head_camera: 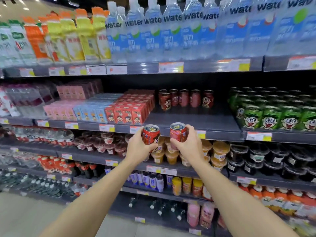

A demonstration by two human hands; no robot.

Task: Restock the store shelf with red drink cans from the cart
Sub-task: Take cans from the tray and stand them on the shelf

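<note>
Two outstretched arms, left hand [136, 146] fingers curled round red can [151, 135], right hand [188, 144] likewise round second can [178, 132]

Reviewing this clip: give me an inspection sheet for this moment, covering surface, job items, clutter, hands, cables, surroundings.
Surface: dark shelf, a wide bare stretch at its front.
Job's things: a row of red cans at the back of the shelf; two more red cans held upright below the shelf edge.
Clutter: nothing seen.
Hands: left hand grips the left can; right hand grips the right can.
Cables: nothing seen.
Surroundings: red cartons to the left, green cans to the right, water bottles above.
</note>
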